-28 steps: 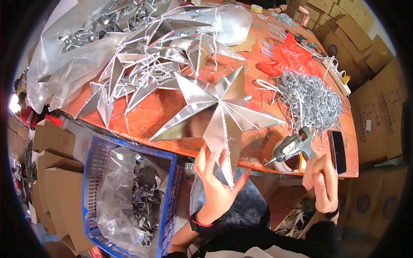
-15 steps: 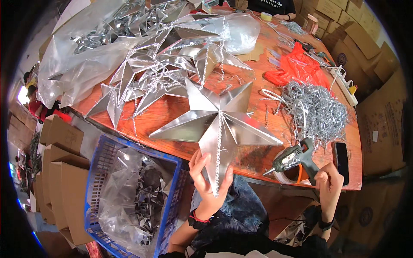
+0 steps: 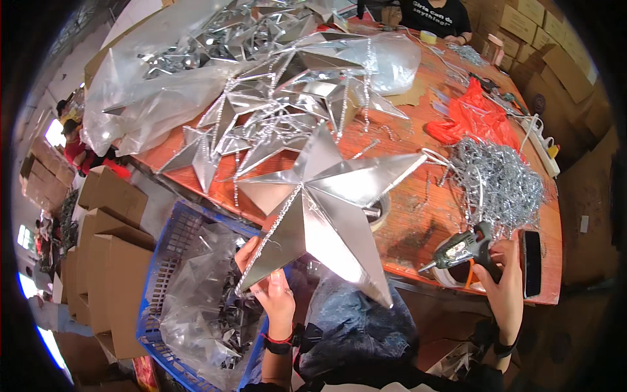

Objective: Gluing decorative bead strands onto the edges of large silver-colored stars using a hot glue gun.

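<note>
Spreading beyond left grip (image 3: pixel 277 299), silver star (image 3: pixel 326 225)

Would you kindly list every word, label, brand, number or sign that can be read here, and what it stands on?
Black shirt at the top: legible white lettering, but I don't copy its wording.
Stacked cartons, upper right: print too small to read.
White label on the right-hand carton: too small to read.
Glue gun: any markings too blurred.

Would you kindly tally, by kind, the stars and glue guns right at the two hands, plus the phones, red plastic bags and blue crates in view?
Silver star, in the left hand: 1
Glue gun, at the right hand: 1
Phone: 1
Red plastic bag: 1
Blue crate: 1
Total: 5
</note>
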A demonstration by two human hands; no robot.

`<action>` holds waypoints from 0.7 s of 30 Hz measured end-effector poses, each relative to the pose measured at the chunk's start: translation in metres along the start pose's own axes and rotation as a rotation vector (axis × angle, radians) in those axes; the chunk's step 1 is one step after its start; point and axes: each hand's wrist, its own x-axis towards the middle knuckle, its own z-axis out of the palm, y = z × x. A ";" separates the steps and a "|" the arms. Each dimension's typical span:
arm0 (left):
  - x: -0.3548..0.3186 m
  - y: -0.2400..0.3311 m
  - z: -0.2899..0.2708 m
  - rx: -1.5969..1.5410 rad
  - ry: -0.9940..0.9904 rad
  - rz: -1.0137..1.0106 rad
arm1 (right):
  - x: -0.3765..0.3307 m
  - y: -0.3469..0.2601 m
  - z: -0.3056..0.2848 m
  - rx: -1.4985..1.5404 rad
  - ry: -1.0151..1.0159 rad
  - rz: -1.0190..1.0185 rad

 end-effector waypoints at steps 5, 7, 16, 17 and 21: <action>0.014 0.006 -0.011 -0.161 -0.047 -0.152 | 0.008 0.013 -0.003 0.227 -0.122 0.133; 0.017 0.000 -0.012 -0.234 -0.108 -0.196 | 0.010 0.021 -0.004 0.034 -0.024 -0.124; 0.014 -0.028 0.012 -0.165 -0.241 -0.219 | -0.007 0.007 -0.029 0.566 0.315 0.264; 0.013 -0.029 0.013 -0.111 -0.272 -0.168 | -0.009 0.006 -0.030 0.611 0.332 0.281; 0.009 -0.015 0.017 -0.010 -0.362 -0.094 | -0.007 -0.011 -0.026 0.562 0.302 0.147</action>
